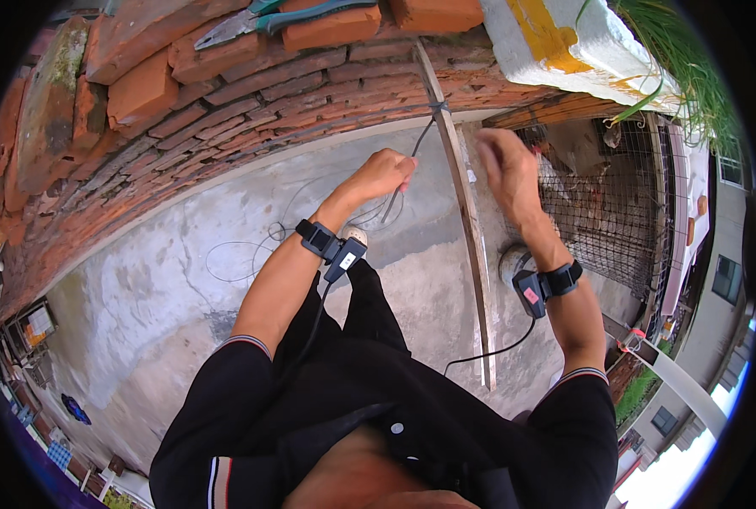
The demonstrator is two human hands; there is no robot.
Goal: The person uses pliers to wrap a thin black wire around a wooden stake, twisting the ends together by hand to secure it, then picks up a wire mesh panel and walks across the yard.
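Observation:
My left hand (384,173) is shut on a dark cord (423,137). One end of the cord is wrapped around a long wooden strip (459,172) as a knot (438,107), and its loose end hangs below my fist. To the right of the strip is my right hand (511,172), blurred, its fingers bent and apart with nothing seen between them. The strip leans against a brick wall (238,124) and slants down past my right side. Thin wire (231,261) lies in loose loops on the concrete floor beyond my shoe.
Pliers (276,19) with teal handles rest on loose bricks (142,92) atop the wall. A white foam box (543,44) with green plants (677,57) stands upper right. Below it is a wire mesh cage (597,203). A round container (515,262) sits under my right forearm.

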